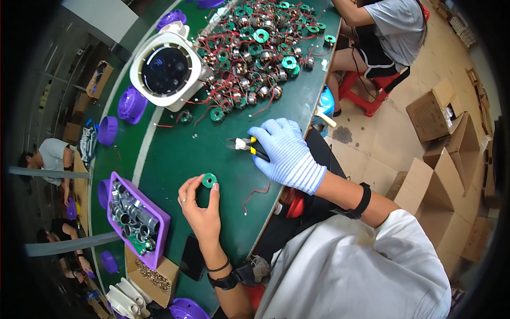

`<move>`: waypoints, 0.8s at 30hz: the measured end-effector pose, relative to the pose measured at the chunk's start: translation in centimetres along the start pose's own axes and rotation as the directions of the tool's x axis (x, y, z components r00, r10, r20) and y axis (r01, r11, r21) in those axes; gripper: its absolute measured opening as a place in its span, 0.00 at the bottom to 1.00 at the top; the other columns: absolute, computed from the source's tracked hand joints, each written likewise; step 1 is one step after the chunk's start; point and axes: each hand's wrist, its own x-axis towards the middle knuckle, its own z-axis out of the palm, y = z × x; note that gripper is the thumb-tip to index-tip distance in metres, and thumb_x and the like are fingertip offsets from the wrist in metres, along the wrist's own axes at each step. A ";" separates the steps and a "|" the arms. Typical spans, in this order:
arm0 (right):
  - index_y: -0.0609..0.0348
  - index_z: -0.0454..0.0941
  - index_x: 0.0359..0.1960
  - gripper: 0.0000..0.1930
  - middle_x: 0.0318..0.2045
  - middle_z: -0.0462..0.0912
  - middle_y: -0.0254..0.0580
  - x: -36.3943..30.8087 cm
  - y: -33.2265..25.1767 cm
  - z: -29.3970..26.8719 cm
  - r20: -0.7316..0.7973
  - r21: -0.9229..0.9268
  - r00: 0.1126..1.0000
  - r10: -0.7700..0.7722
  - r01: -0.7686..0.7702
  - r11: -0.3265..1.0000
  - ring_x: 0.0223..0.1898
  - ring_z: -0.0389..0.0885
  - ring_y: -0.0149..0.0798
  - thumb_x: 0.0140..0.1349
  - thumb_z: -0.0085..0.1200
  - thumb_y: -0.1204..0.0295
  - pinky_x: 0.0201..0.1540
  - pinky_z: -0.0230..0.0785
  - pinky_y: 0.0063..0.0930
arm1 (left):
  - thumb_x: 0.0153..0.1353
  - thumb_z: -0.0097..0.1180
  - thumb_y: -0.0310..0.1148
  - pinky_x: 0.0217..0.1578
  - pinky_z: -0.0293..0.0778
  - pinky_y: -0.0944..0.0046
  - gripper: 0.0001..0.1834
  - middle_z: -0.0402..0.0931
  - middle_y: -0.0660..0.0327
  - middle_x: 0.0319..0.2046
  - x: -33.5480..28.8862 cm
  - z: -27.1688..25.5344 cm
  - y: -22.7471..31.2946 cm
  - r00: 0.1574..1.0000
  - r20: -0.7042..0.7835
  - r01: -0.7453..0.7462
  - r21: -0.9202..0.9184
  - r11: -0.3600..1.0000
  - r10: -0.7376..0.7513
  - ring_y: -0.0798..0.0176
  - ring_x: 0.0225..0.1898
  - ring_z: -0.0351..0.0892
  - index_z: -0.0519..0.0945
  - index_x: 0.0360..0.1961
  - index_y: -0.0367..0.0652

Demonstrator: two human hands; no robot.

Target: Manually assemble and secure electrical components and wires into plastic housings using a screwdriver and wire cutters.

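Between the thumb and fingers of my bare left hand [202,210] is a small green ring-shaped circuit board [209,181], held above the green tabletop [175,154]. My right hand [289,154], in a blue-and-white striped glove, grips a pair of cutting pliers [249,144] with yellow and black handles. The pliers' jaws point left, apart from the board. A loose red wire [256,195] with a small white connector lies on the table between my hands. Beyond them spreads a large heap of small motors [244,64] with green ring boards and red wires.
A white appliance with a round black display [164,69] stands at the far left. Nearer are a purple tray [162,239] of metal parts, a cardboard box [172,274] of small pieces and a black phone [192,258]. Another person [393,32] sits at the far right, above cardboard boxes [430,114].
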 end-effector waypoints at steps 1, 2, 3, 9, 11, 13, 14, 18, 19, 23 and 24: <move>0.57 0.79 0.53 0.25 0.43 0.79 0.48 0.0 -0.1 -0.1 -0.017 0.009 1.000 0.005 -0.005 1.000 0.47 0.79 0.55 0.52 0.67 0.65 0.55 0.69 0.49 | 0.59 0.72 0.29 0.59 0.70 0.53 0.20 0.77 0.53 0.55 0.2 -0.3 -0.2 1.000 -0.016 -0.001 0.056 0.998 0.002 0.51 0.56 0.74 0.85 0.53 0.42; 0.59 0.78 0.54 0.27 0.44 0.79 0.48 -0.1 -0.2 -0.3 0.017 0.001 1.000 0.018 -0.018 1.000 0.49 0.78 0.53 0.53 0.67 0.62 0.57 0.68 0.49 | 0.58 0.73 0.31 0.60 0.69 0.52 0.24 0.76 0.53 0.57 0.2 -0.6 0.0 0.999 0.015 0.046 0.064 0.997 -0.047 0.51 0.58 0.73 0.83 0.56 0.42; 0.59 0.78 0.54 0.27 0.44 0.79 0.48 -0.3 -0.1 -0.4 0.004 0.008 1.000 0.006 -0.006 1.000 0.49 0.78 0.53 0.53 0.67 0.62 0.57 0.68 0.49 | 0.57 0.75 0.33 0.60 0.69 0.52 0.28 0.76 0.53 0.57 0.2 -0.8 0.2 0.999 0.023 0.047 0.065 0.997 -0.048 0.51 0.58 0.73 0.81 0.59 0.42; 0.60 0.76 0.53 0.27 0.45 0.79 0.50 -0.9 0.6 -0.4 -0.060 0.053 0.998 -0.003 0.006 0.999 0.50 0.78 0.55 0.52 0.68 0.63 0.58 0.67 0.50 | 0.63 0.71 0.37 0.47 0.74 0.60 0.22 0.83 0.56 0.46 7.2 -0.6 1.2 0.997 -0.064 0.040 -0.073 0.997 -0.045 0.62 0.46 0.79 0.82 0.54 0.37; 0.59 0.76 0.53 0.27 0.44 0.79 0.50 -0.8 0.7 -0.5 -0.069 0.057 0.998 -0.014 0.018 0.998 0.49 0.78 0.55 0.53 0.67 0.62 0.57 0.67 0.50 | 0.63 0.70 0.37 0.48 0.77 0.58 0.23 0.84 0.53 0.47 11.3 0.5 -0.3 0.996 -0.039 0.082 -0.036 0.996 -0.083 0.59 0.43 0.80 0.82 0.55 0.35; 0.59 0.76 0.53 0.26 0.44 0.79 0.50 -0.6 0.4 -0.3 -0.037 0.064 0.999 -0.011 0.013 0.998 0.49 0.78 0.55 0.53 0.67 0.62 0.57 0.67 0.50 | 0.59 0.73 0.42 0.50 0.78 0.57 0.30 0.84 0.51 0.48 14.7 1.9 -3.1 0.988 -0.012 0.157 0.031 0.987 -0.157 0.56 0.46 0.82 0.82 0.58 0.35; 0.59 0.76 0.53 0.26 0.44 0.79 0.50 -0.4 0.1 -0.3 -0.041 0.067 0.999 -0.023 0.025 0.997 0.49 0.78 0.55 0.53 0.67 0.62 0.57 0.67 0.50 | 0.58 0.74 0.42 0.50 0.78 0.57 0.31 0.84 0.50 0.49 15.9 2.5 -3.7 0.989 -0.005 0.148 0.040 0.988 -0.148 0.56 0.47 0.82 0.82 0.58 0.35; 0.59 0.79 0.51 0.24 0.43 0.81 0.49 -0.5 0.1 -0.4 -0.046 0.087 0.999 -0.011 0.015 0.996 0.48 0.80 0.55 0.53 0.69 0.64 0.57 0.68 0.49 | 0.56 0.76 0.41 0.48 0.79 0.58 0.28 0.86 0.52 0.46 18.2 4.2 -4.3 1.000 0.010 -0.019 0.072 0.997 0.018 0.59 0.44 0.84 0.84 0.53 0.36; 0.59 0.80 0.50 0.23 0.42 0.81 0.48 -0.6 0.2 -0.5 -0.046 0.103 0.999 -0.020 0.025 0.994 0.48 0.80 0.54 0.53 0.69 0.64 0.57 0.68 0.49 | 0.56 0.76 0.41 0.48 0.79 0.58 0.28 0.86 0.52 0.46 18.1 4.1 -4.1 1.000 0.014 -0.024 0.070 0.997 0.023 0.59 0.44 0.84 0.84 0.53 0.36; 0.53 0.82 0.50 0.22 0.41 0.80 0.42 -0.5 0.1 -0.6 -0.037 0.036 0.998 -0.049 0.050 0.998 0.46 0.78 0.49 0.57 0.68 0.58 0.56 0.67 0.47 | 0.57 0.76 0.32 0.42 0.81 0.65 0.18 0.87 0.60 0.36 15.1 2.8 -3.6 0.998 -0.064 0.003 -0.218 0.976 -0.017 0.68 0.36 0.85 0.84 0.46 0.37; 0.50 0.83 0.50 0.21 0.39 0.79 0.40 -0.4 0.0 -0.9 -0.063 0.007 0.998 -0.021 0.021 1.000 0.43 0.78 0.47 0.57 0.68 0.57 0.54 0.68 0.47 | 0.59 0.75 0.29 0.41 0.79 0.69 0.17 0.86 0.61 0.37 13.7 2.0 -2.1 0.998 -0.062 -0.019 -0.285 0.958 0.001 0.70 0.36 0.83 0.83 0.47 0.36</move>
